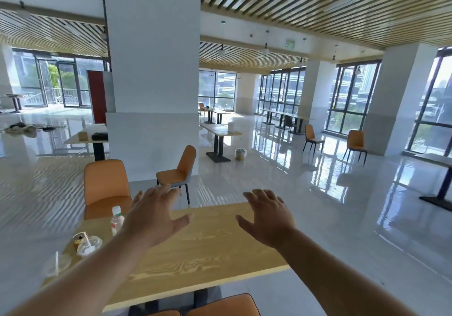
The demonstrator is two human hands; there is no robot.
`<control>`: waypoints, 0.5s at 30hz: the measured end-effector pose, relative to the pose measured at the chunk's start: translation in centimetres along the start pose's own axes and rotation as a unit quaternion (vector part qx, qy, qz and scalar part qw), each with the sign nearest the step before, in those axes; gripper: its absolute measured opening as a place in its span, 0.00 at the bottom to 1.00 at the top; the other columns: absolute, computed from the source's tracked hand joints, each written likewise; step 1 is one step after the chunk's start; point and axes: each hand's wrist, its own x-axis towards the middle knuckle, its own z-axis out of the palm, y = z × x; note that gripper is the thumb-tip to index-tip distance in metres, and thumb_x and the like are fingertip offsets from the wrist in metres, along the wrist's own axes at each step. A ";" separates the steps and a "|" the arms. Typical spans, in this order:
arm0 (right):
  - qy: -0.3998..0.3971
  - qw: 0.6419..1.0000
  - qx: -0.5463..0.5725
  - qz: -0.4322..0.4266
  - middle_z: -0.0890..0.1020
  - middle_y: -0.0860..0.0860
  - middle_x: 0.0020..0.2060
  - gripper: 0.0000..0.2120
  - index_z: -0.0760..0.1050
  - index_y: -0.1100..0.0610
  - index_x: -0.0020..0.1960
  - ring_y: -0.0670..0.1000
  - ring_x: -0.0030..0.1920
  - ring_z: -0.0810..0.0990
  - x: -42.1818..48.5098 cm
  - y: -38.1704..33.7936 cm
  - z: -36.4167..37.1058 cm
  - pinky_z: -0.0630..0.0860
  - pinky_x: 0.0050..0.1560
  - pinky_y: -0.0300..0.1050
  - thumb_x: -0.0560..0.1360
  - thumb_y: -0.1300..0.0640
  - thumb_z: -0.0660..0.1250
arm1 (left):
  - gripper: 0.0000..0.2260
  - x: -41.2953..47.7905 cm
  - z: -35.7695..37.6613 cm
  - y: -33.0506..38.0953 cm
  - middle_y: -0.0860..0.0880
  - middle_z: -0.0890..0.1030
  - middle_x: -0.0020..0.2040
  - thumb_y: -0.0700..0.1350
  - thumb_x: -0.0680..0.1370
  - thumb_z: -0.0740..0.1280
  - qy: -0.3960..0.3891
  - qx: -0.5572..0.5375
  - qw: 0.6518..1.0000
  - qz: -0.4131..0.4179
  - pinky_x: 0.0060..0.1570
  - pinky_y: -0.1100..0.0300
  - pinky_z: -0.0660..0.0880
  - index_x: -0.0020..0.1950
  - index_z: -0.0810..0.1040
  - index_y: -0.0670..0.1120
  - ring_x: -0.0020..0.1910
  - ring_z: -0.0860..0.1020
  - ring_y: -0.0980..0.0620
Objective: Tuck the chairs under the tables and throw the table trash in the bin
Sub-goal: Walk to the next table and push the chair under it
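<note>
A light wooden table (208,247) stands right in front of me. My left hand (156,215) and my right hand (266,218) hover over it, fingers spread, holding nothing. On the table's left end stand a clear plastic bottle (117,220), a clear lidded cup with a straw (88,244), a small gold-topped item (78,238) and another clear cup (56,264). An orange chair (106,188) is against the far left side. A second orange chair (178,172) stands apart beyond the table, near the pillar. An orange chair back (220,306) shows at the near edge.
A wide white pillar (152,83) rises behind the table. More tables (220,132) and stray orange chairs (311,138) (355,144) stand on the glossy floor to the right. A filled bag (240,153) sits on the floor by a table base. Clutter lies on the floor far left (22,130).
</note>
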 end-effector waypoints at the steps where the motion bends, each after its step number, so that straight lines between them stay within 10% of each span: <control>1: 0.007 1.000 -0.005 0.004 0.73 0.50 0.72 0.36 0.65 0.48 0.76 0.55 0.73 0.67 0.0 0.2 -0.8 0.68 0.70 0.55 0.75 0.28 0.54 | 0.44 0.5 -0.5 0.4 0.51 0.64 0.81 0.80 0.71 0.50 0.005 -0.004 1.000 0.005 0.78 0.41 0.58 0.80 0.64 0.57 0.79 0.61 0.47; 15: 0.035 0.997 -0.045 0.060 0.71 0.51 0.75 0.37 0.63 0.48 0.78 0.55 0.74 0.65 -4.5 6.8 -6.7 0.66 0.73 0.55 0.76 0.28 0.54 | 0.40 2.3 -1.4 9.7 0.52 0.64 0.82 0.78 0.74 0.55 0.024 -0.038 0.997 0.067 0.78 0.42 0.57 0.80 0.64 0.58 0.80 0.59 0.48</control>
